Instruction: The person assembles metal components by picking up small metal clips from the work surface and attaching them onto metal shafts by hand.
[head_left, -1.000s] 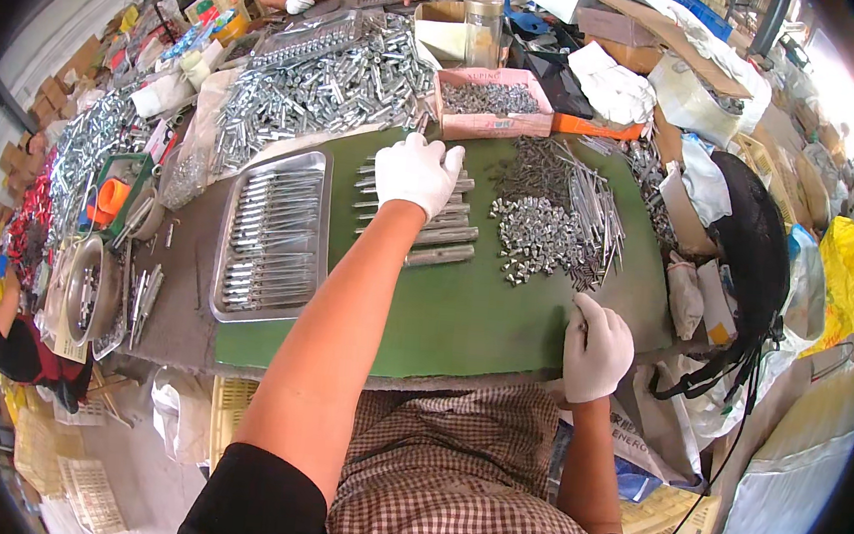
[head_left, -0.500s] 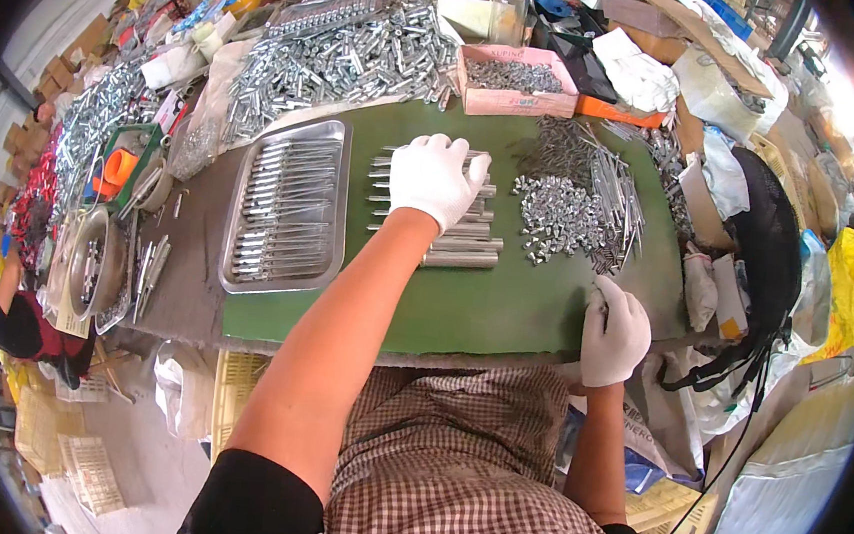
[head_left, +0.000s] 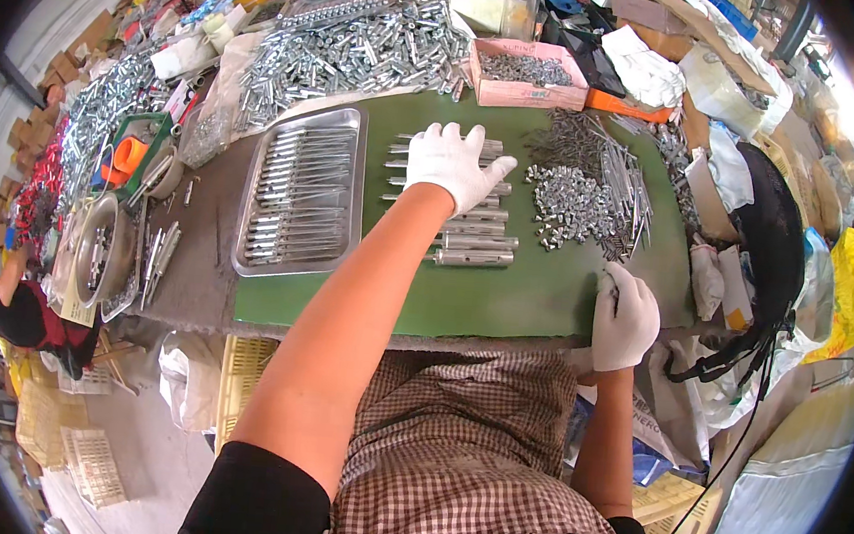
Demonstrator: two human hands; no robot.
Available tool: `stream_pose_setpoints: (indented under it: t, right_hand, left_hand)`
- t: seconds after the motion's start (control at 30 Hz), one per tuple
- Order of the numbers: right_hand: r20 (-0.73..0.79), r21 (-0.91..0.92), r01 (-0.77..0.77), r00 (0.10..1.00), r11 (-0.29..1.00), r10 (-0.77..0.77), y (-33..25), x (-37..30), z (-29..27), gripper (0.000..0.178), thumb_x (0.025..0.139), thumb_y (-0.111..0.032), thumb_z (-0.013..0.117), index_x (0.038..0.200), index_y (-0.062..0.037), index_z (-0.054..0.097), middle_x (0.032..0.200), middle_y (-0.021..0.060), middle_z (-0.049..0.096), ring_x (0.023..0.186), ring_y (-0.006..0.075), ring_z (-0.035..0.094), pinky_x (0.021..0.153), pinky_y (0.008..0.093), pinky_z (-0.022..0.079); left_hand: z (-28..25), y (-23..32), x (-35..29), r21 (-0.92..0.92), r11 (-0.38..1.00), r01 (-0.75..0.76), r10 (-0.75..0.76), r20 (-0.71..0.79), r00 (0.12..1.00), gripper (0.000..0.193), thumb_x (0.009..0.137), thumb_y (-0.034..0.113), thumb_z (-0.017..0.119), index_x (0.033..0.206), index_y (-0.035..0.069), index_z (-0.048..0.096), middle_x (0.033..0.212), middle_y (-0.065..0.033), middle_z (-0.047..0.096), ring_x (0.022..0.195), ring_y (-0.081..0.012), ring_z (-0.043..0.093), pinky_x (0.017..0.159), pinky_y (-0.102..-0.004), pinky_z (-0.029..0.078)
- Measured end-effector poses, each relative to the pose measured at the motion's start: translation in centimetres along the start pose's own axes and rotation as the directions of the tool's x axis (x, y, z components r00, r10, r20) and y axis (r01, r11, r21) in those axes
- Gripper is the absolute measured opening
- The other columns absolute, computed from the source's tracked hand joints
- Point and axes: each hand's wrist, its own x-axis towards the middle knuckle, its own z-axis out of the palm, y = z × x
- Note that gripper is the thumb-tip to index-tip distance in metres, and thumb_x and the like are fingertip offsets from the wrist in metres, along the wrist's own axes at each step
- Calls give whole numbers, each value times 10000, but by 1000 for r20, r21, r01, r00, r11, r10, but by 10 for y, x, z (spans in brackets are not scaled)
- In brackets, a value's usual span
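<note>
While the white-gloved right hand (head_left: pixel 626 320) sits at the near edge of the flat green mat (head_left: pixel 414 308), right of the frame's centre, its fingers are curled in; whether they pinch anything I cannot tell. Farther in, at the centre, the white-gloved left hand (head_left: pixel 453 166) is spread palm down over a row of shiny silver metal tubes (head_left: pixel 479 242), fingers extended and clenching nothing visible.

That row looks laid out but not yet trayed, while the rectangular stainless tray (head_left: pixel 356 191), left of centre, looks nearly full of slim silver rods (head_left: pixel 300 197), so a batch there seems done. Plenty appears left: chunky little silver pieces (head_left: pixel 567 206) and long thin metal pins (head_left: pixel 629 198) lie loose at centre right, and beyond, in the upper left, spreads a big heap of silver cylinders (head_left: pixel 363 56).

The tubes lie crosswise, roughly parallel, bright and smooth; the nearest ones show most clearly, with thinner ends poking out leftward, and the glove hides part of the farther ones.
</note>
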Motion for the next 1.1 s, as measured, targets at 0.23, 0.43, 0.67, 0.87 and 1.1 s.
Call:
stream_pose_setpoints:
  t: [0.23,0.43,0.67,0.87,1.1]
  right_hand:
    - [-14,-3,-3,1000,1000,2,0,0,0,145,837,-85,662,981,-86,680,780,104,634,721,306,618,652,414,481]
    - [-24,-6,4,1000,1000,-4,1,0,1,154,825,-79,662,978,-88,682,780,103,636,719,305,617,655,413,483]
    - [-31,-4,1,1000,1000,-1,7,-1,4,163,810,-79,661,971,-93,683,775,101,635,722,302,619,663,412,488]
    - [-24,-16,21,999,1000,-21,4,0,3,178,811,-77,647,984,-99,682,779,94,638,734,302,621,672,411,491]
    - [75,225,-29,997,974,13,-1,4,-21,300,846,-19,588,1131,-70,666,921,147,648,800,296,625,742,352,497]
  left_hand:
    - [6,3,-1,25,999,25,-26,23,999,783,938,683,346,1473,116,421,1472,-223,419,1343,-376,408,1108,-445,340]
    - [23,1,-5,73,997,19,-8,-138,990,754,955,662,329,1493,138,394,1506,-198,387,1344,-376,399,1122,-455,319]
    - [-14,-6,-50,-163,877,-452,352,-422,835,351,936,355,557,1107,63,648,1129,-140,637,1071,-336,594,918,-442,477]
    - [-6,2,-158,-165,870,-466,405,-301,863,276,784,279,711,983,107,627,975,-56,606,910,-264,585,767,-394,471]
    - [8,-2,-161,-158,882,-444,355,-396,847,337,778,163,722,1083,100,595,1026,-88,610,947,-297,592,825,-407,481]
